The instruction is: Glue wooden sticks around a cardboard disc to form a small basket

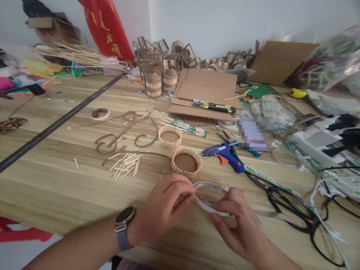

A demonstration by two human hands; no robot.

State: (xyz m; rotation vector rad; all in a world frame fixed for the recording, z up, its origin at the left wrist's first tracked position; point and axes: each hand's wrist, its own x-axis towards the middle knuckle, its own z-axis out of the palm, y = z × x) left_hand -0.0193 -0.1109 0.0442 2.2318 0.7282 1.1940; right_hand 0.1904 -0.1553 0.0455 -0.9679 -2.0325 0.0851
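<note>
A thin white roll of tape [208, 210] is held between my two hands, close above the table's front part. My left hand [168, 204] pinches its left edge with thumb and fingertips; a watch is on that wrist. Gripping the right side of the roll is my right hand [238, 221], fingers curled round it. Just beyond my hands stands a round cardboard base with a wall of short wooden sticks [186, 162]. A smaller stick-walled ring [170, 137] is behind it. To the right lies a blue hot glue gun [227, 155], its nozzle pointing at the nearer one.
Loose sticks [126, 164] and curled brown strips [108, 144] lie left of centre. Black scissors [290, 207] and white cables [320, 201] are at right. Cardboard sheets [208, 86] with cutter knives [213, 108] lie behind. Finished stick buckets [154, 85] stand farther back.
</note>
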